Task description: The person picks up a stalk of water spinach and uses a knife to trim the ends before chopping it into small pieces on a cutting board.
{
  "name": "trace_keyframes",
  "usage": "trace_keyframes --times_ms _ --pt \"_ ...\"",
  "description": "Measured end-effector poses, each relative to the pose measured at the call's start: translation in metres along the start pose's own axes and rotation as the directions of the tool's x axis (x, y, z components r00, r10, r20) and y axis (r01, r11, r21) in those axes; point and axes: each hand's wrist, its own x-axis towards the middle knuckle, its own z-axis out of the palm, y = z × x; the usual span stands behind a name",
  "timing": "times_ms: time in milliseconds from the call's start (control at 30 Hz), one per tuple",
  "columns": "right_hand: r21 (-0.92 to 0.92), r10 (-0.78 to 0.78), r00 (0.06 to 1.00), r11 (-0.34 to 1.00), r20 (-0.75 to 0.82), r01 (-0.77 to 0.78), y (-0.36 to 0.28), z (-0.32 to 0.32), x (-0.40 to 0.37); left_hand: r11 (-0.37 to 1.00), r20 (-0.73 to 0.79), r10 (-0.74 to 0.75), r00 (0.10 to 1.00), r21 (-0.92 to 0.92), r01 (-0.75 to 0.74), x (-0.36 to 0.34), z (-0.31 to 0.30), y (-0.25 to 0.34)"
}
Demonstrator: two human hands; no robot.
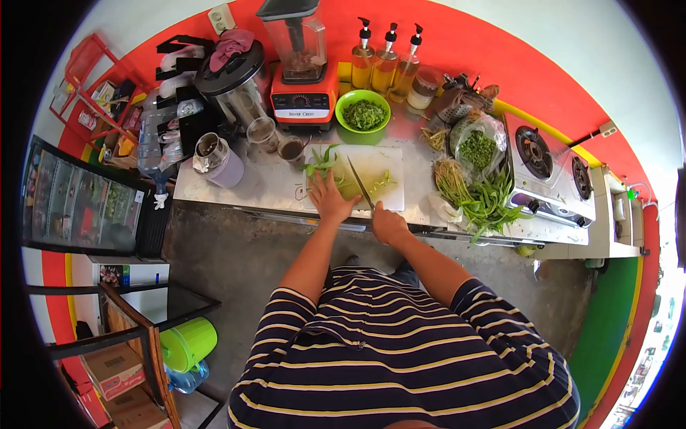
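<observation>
My right hand [389,226] is wrapped round the handle of a kitchen knife [359,180]. The blade slants up and left across a white cutting board [386,156]. At the board's left side, my left hand [329,200] lies with fingers spread, its tips touching leafy greens [321,163]. Part of those greens is hidden beneath the fingers. Small cut pieces of green [386,179] are scattered to the right of the blade. Behind the board stands a green bowl [342,127] filled with chopped greens.
An orange blender [304,96] and pump bottles [384,61] line the wall. To the right, bundled leafy stems [486,204] and a plastic bag of greens [479,149] lie beside a gas stove [550,161]. Cups [291,150] and a jug [220,164] stand left.
</observation>
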Motion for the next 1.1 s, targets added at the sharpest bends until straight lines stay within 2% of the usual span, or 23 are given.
trace_keyframes --times_ms 33,100,133,333,400,433,500,633,700,733,800,933,1000,1100 --pt "-0.01 -0.007 1.0 1.0 -0.006 0.007 0.004 0.0 0.0 1.0 -0.011 -0.004 1.0 -0.007 0.004 -0.004 -0.008 0.011" --pt "0.126 0.081 0.997 0.989 -0.019 -0.078 0.013 0.004 0.001 0.996 -0.085 0.008 0.996 0.09 0.0 -0.013 -0.021 0.029" --pt "0.121 0.075 0.997 0.99 -0.02 -0.072 0.019 0.004 0.004 0.996 -0.09 0.003 0.996 0.087 0.005 -0.013 -0.022 0.032" --pt "0.224 0.171 0.982 0.963 -0.084 -0.148 0.045 -0.005 0.006 0.977 -0.098 0.147 0.984 0.169 -0.129 0.005 -0.013 0.042" --pt "0.238 0.153 0.983 0.963 -0.097 -0.126 0.05 -0.009 0.007 0.956 0.082 0.244 0.966 0.148 -0.254 0.02 -0.003 0.042" --pt "0.239 0.158 0.983 0.962 -0.097 -0.131 0.054 -0.01 0.007 0.955 0.084 0.247 0.965 0.146 -0.257 0.024 0.004 0.041" --pt "0.257 0.041 0.996 0.966 -0.082 -0.019 0.063 -0.014 0.008 0.945 0.071 0.319 0.945 0.05 -0.322 0.029 0.018 0.041" --pt "0.21 -0.074 0.995 0.974 -0.071 0.087 0.077 -0.025 0.009 0.95 -0.012 0.306 0.952 -0.063 -0.306 0.035 0.021 0.029" --pt "0.198 -0.115 0.985 0.97 -0.125 0.139 0.079 -0.027 0.008 0.938 0.16 0.316 0.935 -0.198 -0.283 0.043 0.01 0.022" --pt "0.198 -0.12 0.985 0.97 -0.121 0.143 0.076 -0.027 0.007 0.94 0.16 0.31 0.937 -0.196 -0.277 0.043 0.005 0.021" --pt "0.191 -0.131 0.985 0.97 -0.111 0.151 0.076 -0.027 0.007 0.914 0.149 0.405 0.902 -0.08 -0.397 0.04 -0.002 0.024" --pt "0.198 -0.192 0.976 0.958 -0.099 0.208 0.07 -0.015 0.005 0.941 0.151 0.337 0.929 -0.072 -0.329 0.019 0.013 0.024" --pt "0.229 -0.14 0.985 0.96 -0.103 0.161 0.062 -0.011 0.002 0.924 0.038 0.361 0.932 -0.15 -0.352 0.011 0.02 0.023" --pt "0.188 -0.048 0.995 0.98 -0.084 0.063 0.047 -0.009 -0.008 0.896 0.017 0.424 0.905 -0.154 -0.417 0.0 0.017 0.024"
